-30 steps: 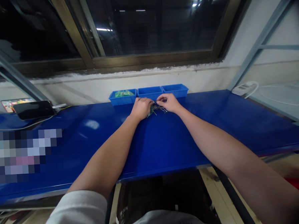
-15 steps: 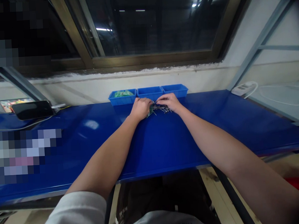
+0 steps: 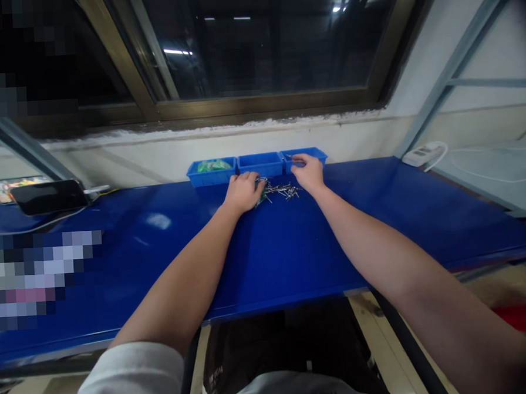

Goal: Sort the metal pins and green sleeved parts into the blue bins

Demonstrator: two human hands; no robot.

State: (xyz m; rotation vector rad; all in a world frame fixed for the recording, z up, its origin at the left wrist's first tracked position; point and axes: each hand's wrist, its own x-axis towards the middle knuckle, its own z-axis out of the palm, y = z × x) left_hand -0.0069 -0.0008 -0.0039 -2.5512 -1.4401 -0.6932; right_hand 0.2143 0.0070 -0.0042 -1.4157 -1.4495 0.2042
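A pile of thin, shiny metal pins (image 3: 284, 190), perhaps screws or rivets, lies on the blue table before the bins. At the pile's left side rests my left hand (image 3: 242, 192), thumb and fingers apart, touching the pile's edge. Something green (image 3: 261, 198) shows partly beneath its thumb. My right hand (image 3: 309, 172) is raised at the front of the right blue bin (image 3: 320, 154), fingertips pinched over its left end. A small metal pin (image 3: 289, 156) shows at those fingertips. Beside it stand the middle bin (image 3: 260, 163) and the left bin (image 3: 211, 177), which holds green bagged material (image 3: 212, 165).
A phone (image 3: 46, 196) with a cable leans at the table's left, before another lit screen (image 3: 15, 187). A white power strip (image 3: 425, 153) sits at the right end. Grey metal posts (image 3: 459, 63) flank the table, with a window behind.
My right hand has moved from the pile up and right to the right bin, with a pin at its fingertips. My left hand has stayed by the pile, its fingers loosened.
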